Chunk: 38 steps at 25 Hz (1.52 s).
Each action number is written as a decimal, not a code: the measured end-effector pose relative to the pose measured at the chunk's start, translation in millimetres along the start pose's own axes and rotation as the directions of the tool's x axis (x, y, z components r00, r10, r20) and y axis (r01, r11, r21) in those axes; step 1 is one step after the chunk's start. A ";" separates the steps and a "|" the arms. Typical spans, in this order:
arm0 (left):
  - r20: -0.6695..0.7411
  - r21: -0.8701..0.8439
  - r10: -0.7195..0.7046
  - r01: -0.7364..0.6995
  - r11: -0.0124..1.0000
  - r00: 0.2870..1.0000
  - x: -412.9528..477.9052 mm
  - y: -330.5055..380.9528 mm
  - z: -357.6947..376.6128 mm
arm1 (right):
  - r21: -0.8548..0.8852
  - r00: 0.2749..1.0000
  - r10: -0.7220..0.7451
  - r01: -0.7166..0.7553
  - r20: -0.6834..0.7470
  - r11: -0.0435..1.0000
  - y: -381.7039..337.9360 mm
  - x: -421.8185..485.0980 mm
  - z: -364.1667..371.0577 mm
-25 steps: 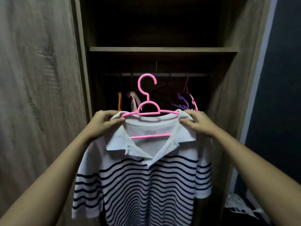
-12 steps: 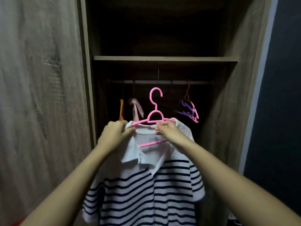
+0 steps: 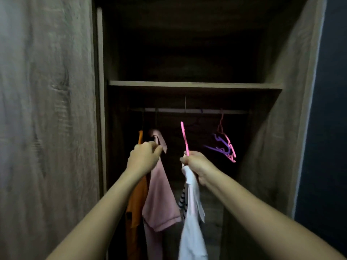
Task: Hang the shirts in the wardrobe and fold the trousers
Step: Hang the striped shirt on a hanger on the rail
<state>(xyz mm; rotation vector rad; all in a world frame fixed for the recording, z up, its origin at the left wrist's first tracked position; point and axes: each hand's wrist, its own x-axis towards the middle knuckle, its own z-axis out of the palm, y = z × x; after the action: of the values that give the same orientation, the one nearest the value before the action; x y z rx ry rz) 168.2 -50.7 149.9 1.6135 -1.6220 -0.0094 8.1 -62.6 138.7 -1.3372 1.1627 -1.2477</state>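
We stand in front of the open wardrobe [image 3: 266,147] with both arms stretched out. Our right hand [image 3: 197,166] is closed tight round the neck of the pink hanger [image 3: 185,137] — the fingers wrap it, and the top of the striped shirt [image 3: 191,212] is bunched up in the same fist. The hanger is turned edge-on to us, so it looks like a thin pink stick pointing up. Its top is under the rail [image 3: 187,110] and not on it. The striped shirt hangs down from our fist. It is mostly white, with a few dark stripes showing on its left edge. It is inside the wardrobe opening, just beside the pink shirt [image 3: 159,194].

Our left hand [image 3: 143,158] is up at the top of the pink shirt, by its collar. The fingers are curled in and touch the cloth, but we cannot tell if they really hold it. The pink shirt hangs from the rail. The orange shirt [image 3: 136,203] hangs right next to it on the left, partly hidden behind our left arm.

Toward the right end of the rail hang some bare hangers [image 3: 223,147] — purple and pink ones, tilted. A wooden shelf [image 3: 193,85] sits above the rail. A big wooden panel [image 3: 47,128] stands at our left.
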 end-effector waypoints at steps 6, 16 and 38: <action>0.026 0.000 -0.089 0.089 0.996 0.996 58.3 -15.4 68.3 | 0.043 0.990 -0.144 0.144 -0.011 0.989 -16.3 72.6 -15.8; -0.136 -0.034 -0.013 0.008 0.999 0.991 80.7 -45.1 83.3 | -0.073 0.985 -0.168 0.171 0.040 0.983 -47.1 188.7 -1.6; -0.368 -0.065 0.129 -0.164 0.984 0.921 -22.5 -85.6 36.4 | -0.409 0.566 -0.823 0.760 0.036 0.505 -3.0 129.0 19.1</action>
<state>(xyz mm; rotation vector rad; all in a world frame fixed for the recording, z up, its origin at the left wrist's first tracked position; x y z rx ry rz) 215.4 -66.1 68.2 1.3250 -1.4253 0.2718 31.6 -189.9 155.1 -2.2771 0.9148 -1.8741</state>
